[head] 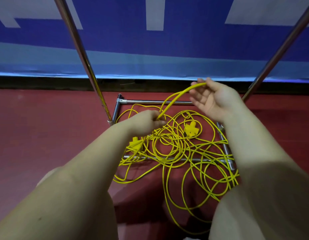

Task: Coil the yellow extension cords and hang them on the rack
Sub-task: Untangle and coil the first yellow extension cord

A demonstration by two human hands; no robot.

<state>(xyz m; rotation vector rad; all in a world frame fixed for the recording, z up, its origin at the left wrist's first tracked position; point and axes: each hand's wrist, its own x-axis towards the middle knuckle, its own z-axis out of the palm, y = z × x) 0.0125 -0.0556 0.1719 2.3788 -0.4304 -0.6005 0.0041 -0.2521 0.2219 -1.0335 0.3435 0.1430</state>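
The left hand (151,119) grips a yellow cord (176,97) as anchor; the right hand (207,97), apparently pinching it, draws a loop.

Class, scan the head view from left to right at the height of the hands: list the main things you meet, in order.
Left rack pole → left hand gripping the yellow cord → yellow socket block → right hand holding the cord's raised loop → right rack pole.
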